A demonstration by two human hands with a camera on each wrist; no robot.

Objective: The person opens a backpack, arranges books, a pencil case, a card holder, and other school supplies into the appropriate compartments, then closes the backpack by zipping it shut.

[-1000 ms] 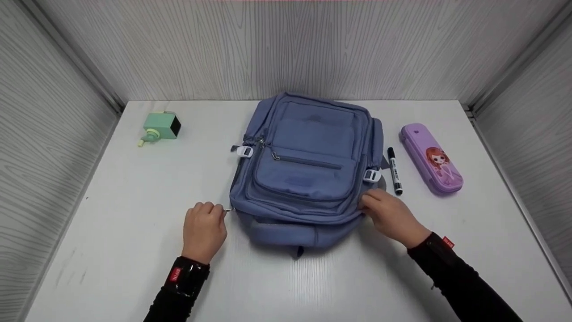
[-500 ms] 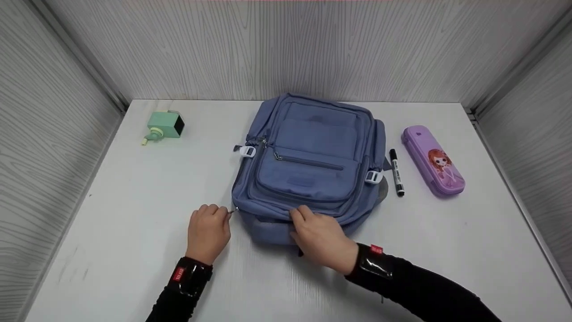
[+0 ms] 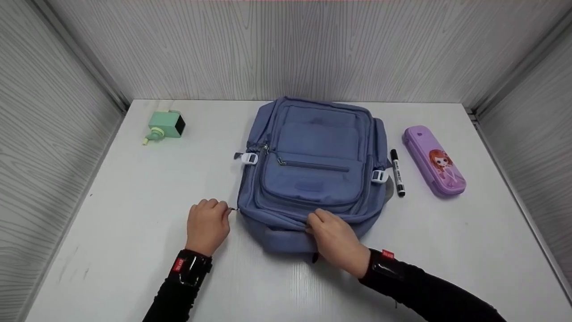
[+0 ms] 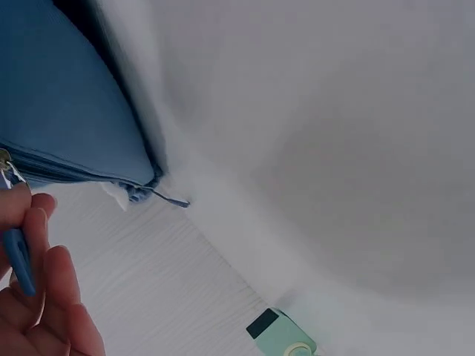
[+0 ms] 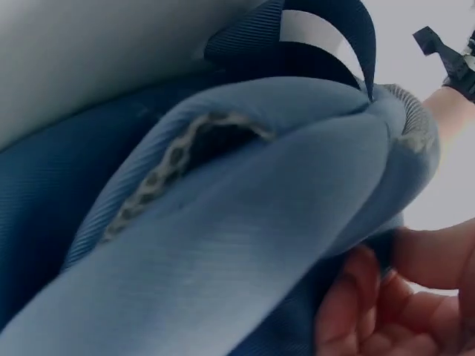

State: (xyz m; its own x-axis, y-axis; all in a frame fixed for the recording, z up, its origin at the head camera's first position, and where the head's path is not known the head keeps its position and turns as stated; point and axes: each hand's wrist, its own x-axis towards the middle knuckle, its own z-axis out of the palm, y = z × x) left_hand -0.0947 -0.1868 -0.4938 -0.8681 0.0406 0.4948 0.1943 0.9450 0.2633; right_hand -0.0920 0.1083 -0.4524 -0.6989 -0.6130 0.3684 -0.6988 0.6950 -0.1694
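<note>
Nearest me, bottom of the head view: two black sleeves coming in, a black wristband with a red tag on each arm. Left hand, lower left of centre, pinches a zipper pull, metal with a blue tab, at the near left corner of the backpack. Right hand, lower centre, grips the bag's cloth at its near edge, thumb and fingers bent on it. Blue backpack lies front up, mid-frame, on the white worktop, slightly askew; white buckle on each side, short zipper across the front pocket. Just right of it, a black-and-white marker. Further right, purple pencil case, red-haired doll picture on top. Upper left, well apart from the bag, green box with a crank. Far back, wood-grain wall.
</note>
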